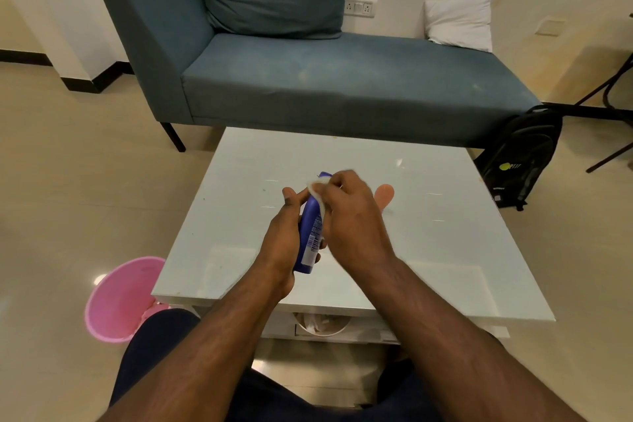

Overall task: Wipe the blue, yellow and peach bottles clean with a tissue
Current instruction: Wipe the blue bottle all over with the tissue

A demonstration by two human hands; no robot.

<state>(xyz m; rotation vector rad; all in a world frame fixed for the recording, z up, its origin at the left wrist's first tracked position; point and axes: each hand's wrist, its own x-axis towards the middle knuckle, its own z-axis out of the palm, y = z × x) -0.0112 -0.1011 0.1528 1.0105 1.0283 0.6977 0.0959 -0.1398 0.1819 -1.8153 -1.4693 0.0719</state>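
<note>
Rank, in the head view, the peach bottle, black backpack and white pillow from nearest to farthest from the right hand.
From the right hand:
1. Peach bottle, on the table just beyond the hand, partly hidden by it.
2. Black backpack, on the floor past the table's far right corner.
3. White pillow, at the sofa's far right end.

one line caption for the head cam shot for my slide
Left hand holds the blue bottle above the white table while the right hand wipes it with a tissue.
</note>
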